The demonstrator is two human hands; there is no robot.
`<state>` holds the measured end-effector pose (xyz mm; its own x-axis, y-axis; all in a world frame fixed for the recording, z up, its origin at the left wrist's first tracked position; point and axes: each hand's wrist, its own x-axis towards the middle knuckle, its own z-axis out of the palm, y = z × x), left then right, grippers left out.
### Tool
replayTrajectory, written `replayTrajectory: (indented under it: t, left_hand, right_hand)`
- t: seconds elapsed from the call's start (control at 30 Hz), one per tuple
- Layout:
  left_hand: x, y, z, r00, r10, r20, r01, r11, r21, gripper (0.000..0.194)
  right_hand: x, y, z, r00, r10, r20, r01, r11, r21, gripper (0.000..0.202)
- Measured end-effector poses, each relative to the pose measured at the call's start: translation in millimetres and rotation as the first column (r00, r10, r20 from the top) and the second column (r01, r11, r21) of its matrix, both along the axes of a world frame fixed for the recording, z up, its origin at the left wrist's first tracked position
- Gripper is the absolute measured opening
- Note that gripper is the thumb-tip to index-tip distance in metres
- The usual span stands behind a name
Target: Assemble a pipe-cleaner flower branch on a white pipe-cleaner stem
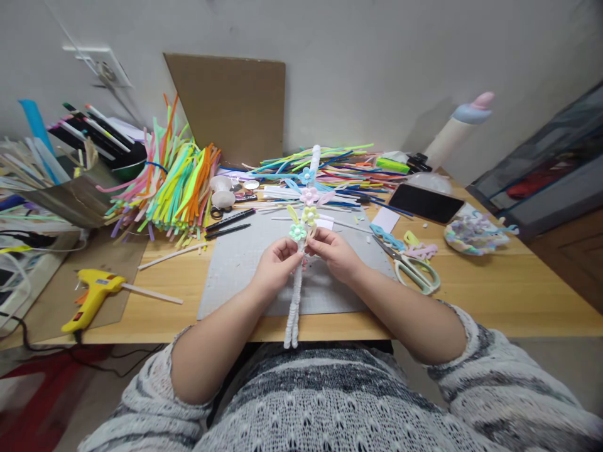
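Above the mat, a long white fuzzy stem of wrapped pipe cleaner is held upright, leaning slightly. Blue, pink, yellow and mint-green pipe-cleaner flowers line its upper part, with small leaves beside them. My left hand is closed around the stem just below the green flower. Opposite it, my right hand pinches a small cream-coloured loop against the stem; whether that loop is attached cannot be seen. The stem's lower end splits into two legs near the table edge.
A grey cutting mat lies on the wooden table. At left are a yellow glue gun and a bundle of pipe cleaners. Scissors, a phone and a colourful fuzzy bowl-shaped piece lie at right. Loose pipe cleaners line the back.
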<state>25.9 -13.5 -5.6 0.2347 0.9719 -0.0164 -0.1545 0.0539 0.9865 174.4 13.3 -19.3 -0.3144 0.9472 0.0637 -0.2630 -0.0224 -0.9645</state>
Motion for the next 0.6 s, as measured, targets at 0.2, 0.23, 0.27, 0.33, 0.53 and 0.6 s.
replayTrajectory:
  t: [0.2,0.23,0.27,0.33,0.53,0.6]
  left_hand:
    - [0.4,-1.1,3.2,1.0,0.018,-0.009,-0.018,1.0,-0.013,0.023]
    - [0.4,-1.2,3.3,1.0,0.018,-0.008,-0.018,1.0,-0.013,0.023]
    - [0.4,-1.1,3.1,1.0,0.017,-0.008,-0.017,1.0,-0.013,0.023]
    - [0.2,-0.8,2.0,1.0,0.014,-0.014,-0.014,1.0,-0.013,0.023]
    - [0.0,0.1,-1.3,1.0,0.0,-0.02,-0.001,1.0,-0.012,0.022]
    - [0.3,-0.2,-1.0,1.0,0.002,-0.01,-0.003,1.0,-0.01,0.022]
  right_hand:
    - [1.8,1.0,-0.2,1.0,-0.001,0.02,0.0,0.999,0.034,0.022]
    - [1.9,1.1,0.3,1.0,-0.009,0.021,0.008,0.999,0.042,0.022]
    - [1.8,1.1,1.1,1.0,-0.021,0.019,0.021,0.999,0.047,0.022]
    - [1.8,1.2,3.2,0.998,-0.059,0.002,0.059,0.997,0.047,0.023]
    - [3.4,2.6,5.5,0.993,-0.118,-0.019,0.119,0.992,0.043,0.024]
    - [3.9,3.1,4.3,0.995,-0.101,-0.019,0.102,0.993,0.051,0.022]
